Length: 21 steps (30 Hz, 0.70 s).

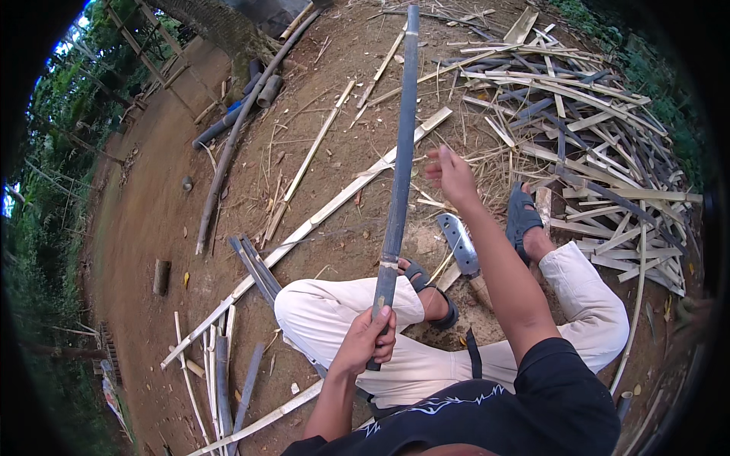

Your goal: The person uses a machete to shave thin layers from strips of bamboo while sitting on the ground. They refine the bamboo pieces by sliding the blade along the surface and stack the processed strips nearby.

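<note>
My left hand (367, 338) is wrapped round the lower end of a long dark bamboo strip (403, 144). The strip slants up and away from me, with pale nodes along it, above my bent leg. My right hand (454, 176) is just right of the strip, apart from it, with its fingers loosely spread and nothing seen in them; they are a little blurred. Below my right forearm a broad cleaver-like blade (458, 243) with holes along one edge lies between my feet. Its wooden handle (480, 290) is partly covered by the forearm.
A heap of split bamboo strips (593, 129) covers the ground at right. One long pale strip (312, 220) runs diagonally beyond my knee. More bamboo pieces (223, 380) lie at lower left. Dark bamboo poles (228, 163) rest near a tree trunk (228, 26).
</note>
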Tool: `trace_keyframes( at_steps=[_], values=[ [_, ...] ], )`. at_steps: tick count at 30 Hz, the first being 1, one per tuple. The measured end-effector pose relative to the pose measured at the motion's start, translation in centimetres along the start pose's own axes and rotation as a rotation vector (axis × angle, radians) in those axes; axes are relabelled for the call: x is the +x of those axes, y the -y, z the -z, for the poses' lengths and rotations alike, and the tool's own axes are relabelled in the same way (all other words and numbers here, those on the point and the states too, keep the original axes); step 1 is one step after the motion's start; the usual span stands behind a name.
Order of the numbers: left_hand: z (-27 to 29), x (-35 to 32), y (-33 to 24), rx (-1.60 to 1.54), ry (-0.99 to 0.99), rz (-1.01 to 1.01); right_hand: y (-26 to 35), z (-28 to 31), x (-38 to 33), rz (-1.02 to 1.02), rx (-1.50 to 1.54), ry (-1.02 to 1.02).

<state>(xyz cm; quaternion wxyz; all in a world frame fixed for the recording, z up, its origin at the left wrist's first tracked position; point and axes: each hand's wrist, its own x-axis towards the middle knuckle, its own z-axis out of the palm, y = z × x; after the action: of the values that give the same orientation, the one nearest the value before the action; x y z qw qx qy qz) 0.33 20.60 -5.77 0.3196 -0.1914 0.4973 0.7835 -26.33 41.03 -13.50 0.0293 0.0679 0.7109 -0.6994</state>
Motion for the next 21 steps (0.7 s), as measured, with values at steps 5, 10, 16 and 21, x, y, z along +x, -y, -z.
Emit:
trace_keyframes(
  at_steps=[5,10,16,21],
  values=[
    [0.8,0.8,1.1,-0.118,-0.045,0.174,-19.4,7.1,-14.6,-0.087,-1.14,0.281],
    [1.2,1.2,3.0,-0.158,-0.066,0.279,-25.8,9.4,-15.7,-0.287,-1.238,0.288],
    [-0.9,-1.2,1.2,-0.181,-0.085,0.087,-23.4,7.7,-14.5,-0.311,-1.015,0.118],
    [1.6,-1.9,0.8,-0.228,-0.018,-0.006,-17.1,8.0,-14.7,-0.32,-0.775,0.014]
  ],
)
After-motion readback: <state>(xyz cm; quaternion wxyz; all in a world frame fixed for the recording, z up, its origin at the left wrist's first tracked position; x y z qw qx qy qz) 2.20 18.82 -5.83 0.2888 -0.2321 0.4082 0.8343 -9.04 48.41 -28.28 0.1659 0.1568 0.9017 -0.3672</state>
